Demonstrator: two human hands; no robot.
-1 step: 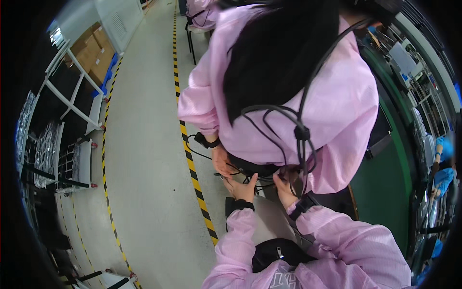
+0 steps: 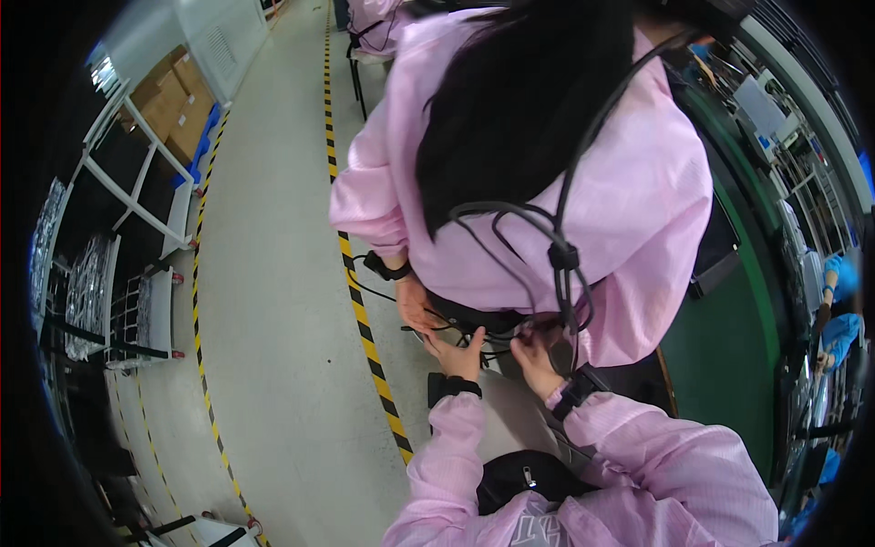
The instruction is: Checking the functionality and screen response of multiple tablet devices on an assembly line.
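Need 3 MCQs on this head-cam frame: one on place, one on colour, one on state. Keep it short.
1. Where are the wearer's left hand and right hand?
A. At the lower back of the co-worker, on the black cables there
B. On the cardboard boxes
C. On the white rack

2. What colour is the floor tape line?
A. Red and white
B. Yellow and black
C. Plain blue

3. How is the black pouch on the wearer's chest?
A. Lying on the floor
B. Held in the right hand
C. Hanging untouched, both hands away from it

Key: 1 A, both hands reach the cable bundle at the co-worker's waist. 2 B, striped yellow and black. 3 C, it sits below both wrists.
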